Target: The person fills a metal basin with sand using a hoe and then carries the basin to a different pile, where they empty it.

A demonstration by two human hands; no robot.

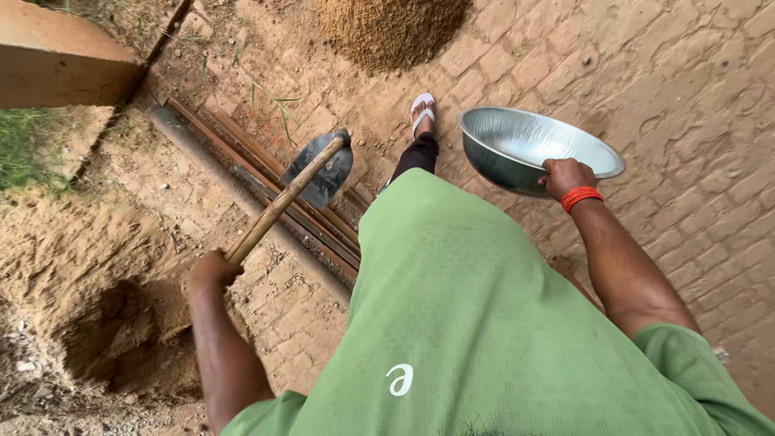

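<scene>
My left hand is closed around the wooden handle of a hoe. Its dark metal blade hangs ahead of me, above some rusty metal bars. My right hand, with an orange band at the wrist, grips the near rim of a wide, empty metal bowl held out to the right. Between the two hands are my green shirt and one foot in a white sandal, stepping forward on the brick paving.
A heap of brownish sand lies ahead on the brick path. Long rusty metal bars run diagonally along the path's left edge. To the left is loose earth with a dug hollow, and a wooden beam at top left.
</scene>
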